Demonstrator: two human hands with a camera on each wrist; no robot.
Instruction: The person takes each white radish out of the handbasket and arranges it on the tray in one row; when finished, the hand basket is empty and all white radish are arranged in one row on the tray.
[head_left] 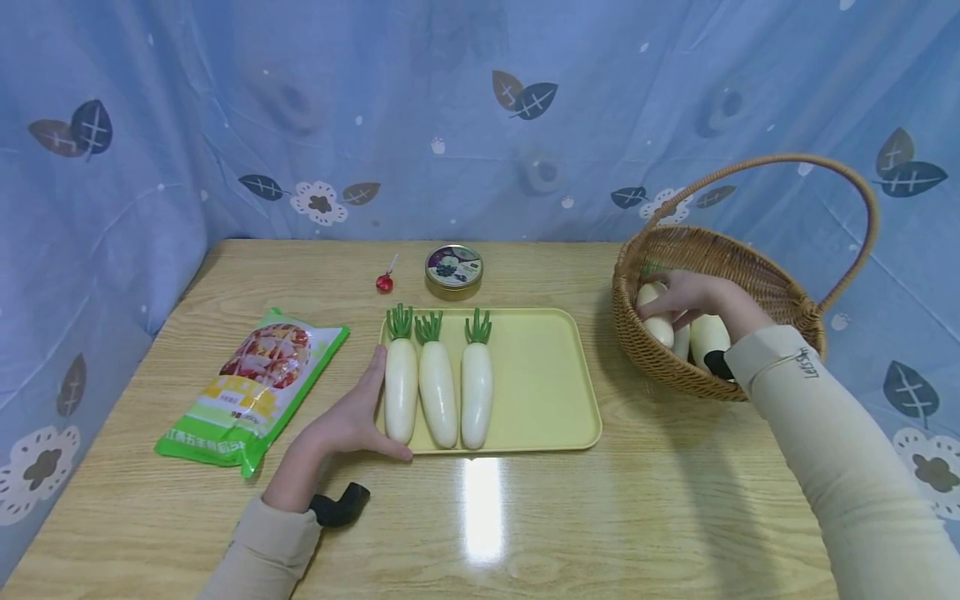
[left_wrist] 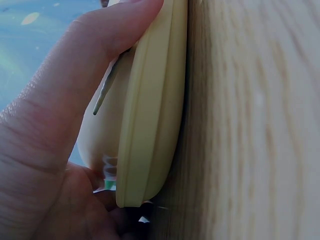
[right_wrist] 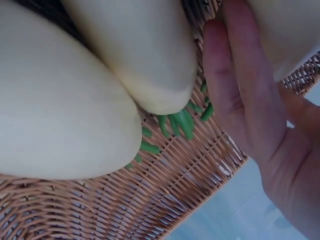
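Note:
Three white radishes (head_left: 437,396) with green tops lie side by side in the left half of a pale yellow tray (head_left: 543,379). My left hand (head_left: 358,421) holds the tray's near left corner, fingers along the left side and thumb at the front edge. In the left wrist view the thumb (left_wrist: 107,32) lies against the tray's rim (left_wrist: 150,115). Over at the right, my right hand (head_left: 686,296) reaches into a wicker basket (head_left: 757,283) and grips a white radish (head_left: 658,321). More radishes (right_wrist: 55,100) lie beside it in the basket, green tops pointing down in the right wrist view.
A green and white food packet (head_left: 251,387) lies left of the tray. Behind the tray are a red lollipop (head_left: 385,283) and a round tin (head_left: 453,271). The basket's tall handle (head_left: 795,158) arches above its rim. A blue patterned curtain (head_left: 465,125) encloses the table.

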